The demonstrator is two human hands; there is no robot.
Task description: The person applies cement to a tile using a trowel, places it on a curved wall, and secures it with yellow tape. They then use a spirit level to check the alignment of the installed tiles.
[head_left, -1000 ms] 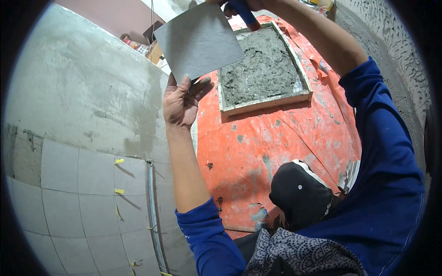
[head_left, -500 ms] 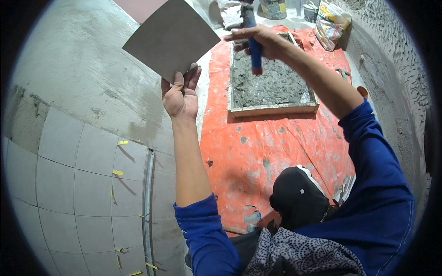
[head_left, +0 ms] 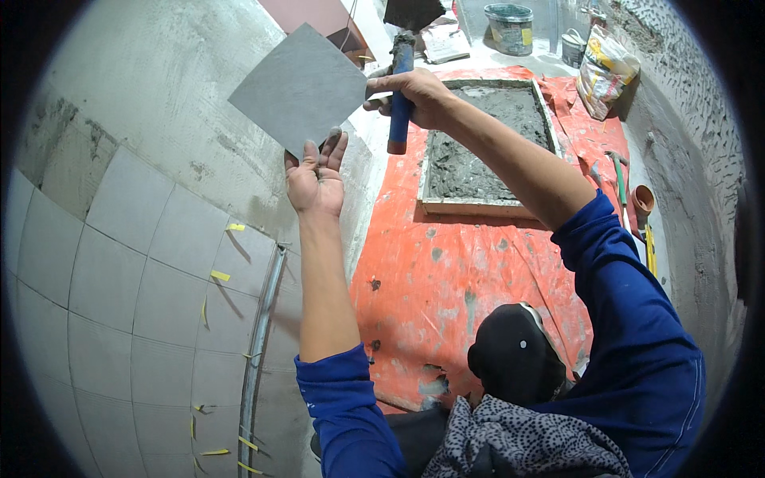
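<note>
Left hand [head_left: 316, 183] half-open, gripping tile [head_left: 301, 89] | right hand [head_left: 421, 97] curled round trowel [head_left: 404, 57] | forearm [head_left: 514, 157] overlaps tray [head_left: 470, 207] | bucket [head_left: 510, 33] beyond

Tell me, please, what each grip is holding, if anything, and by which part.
The left grip holds a grey tile by its lower corner; the right grip holds a trowel by its blue handle.

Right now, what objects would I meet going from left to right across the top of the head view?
Held tile, trowel, large bucket, small bucket, sack.
</note>
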